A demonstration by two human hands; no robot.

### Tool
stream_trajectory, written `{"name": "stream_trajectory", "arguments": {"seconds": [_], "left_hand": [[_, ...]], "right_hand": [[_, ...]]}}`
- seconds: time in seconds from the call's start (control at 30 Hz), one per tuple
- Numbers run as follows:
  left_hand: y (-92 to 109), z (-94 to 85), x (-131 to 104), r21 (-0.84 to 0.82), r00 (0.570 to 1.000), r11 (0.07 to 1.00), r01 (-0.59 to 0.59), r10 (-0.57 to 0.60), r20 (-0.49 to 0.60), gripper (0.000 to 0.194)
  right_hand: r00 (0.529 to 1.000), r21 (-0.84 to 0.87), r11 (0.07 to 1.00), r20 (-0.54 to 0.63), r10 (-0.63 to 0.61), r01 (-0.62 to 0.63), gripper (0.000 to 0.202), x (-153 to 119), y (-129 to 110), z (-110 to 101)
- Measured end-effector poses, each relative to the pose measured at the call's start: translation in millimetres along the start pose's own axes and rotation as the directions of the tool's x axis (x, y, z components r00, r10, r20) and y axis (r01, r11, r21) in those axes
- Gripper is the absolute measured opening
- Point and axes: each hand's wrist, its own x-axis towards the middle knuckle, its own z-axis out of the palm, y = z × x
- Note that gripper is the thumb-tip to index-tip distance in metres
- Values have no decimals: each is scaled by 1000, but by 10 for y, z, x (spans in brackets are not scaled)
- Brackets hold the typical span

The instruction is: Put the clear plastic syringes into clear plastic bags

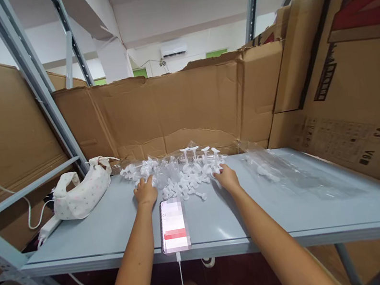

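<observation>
Here, both hands rest on a pile of small white plastic parts (184,177) near the back of a grey shelf table (117,232). The left hand (145,192) lies on the left edge of the pile, fingers curled down onto the parts; whether it grips one cannot be told. The right hand (227,177) lies on the right edge, its fingers spread and touching the parts, and again a grip cannot be made out. A few of the parts stand upright at the back of the pile, and clear plastic wrap lies under and around them.

Between the two arms lies a phone (173,225), screen up, with a white cable (182,280) plugged in at its near end and hanging over the table's edge. The screen is blurred, so no words can be read.

To the left sits a small white dotted pouch (81,192), beside a white plug strip (46,230). To the right lies a crumpled clear plastic bag (282,171), well apart from the right hand.

Brown cardboard walls (169,107) stand behind the table and on both sides. The big box on the right (361,99) has red and black marks and some dark print, too small and skewed to read. A grey metal post (38,85) rises on the left.
</observation>
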Motion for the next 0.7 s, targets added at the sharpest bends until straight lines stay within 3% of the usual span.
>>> {"name": "stream_trajectory", "arguments": {"seconds": [0.17,0.47,0.7], "left_hand": [[9,45,13,30,999,1000,1,1,-45,52],[-12,63,37,-77,990,997,-30,20,-137,42],[-96,34,140,-181,965,983,-2,-46,-259,41]], "right_hand": [[1000,41,999,12,-19,19,54,8,14,21],[999,83,996,12,-43,42,52,-11,4,16],[999,122,992,-13,-39,40,48,-43,-23,-17]]}}
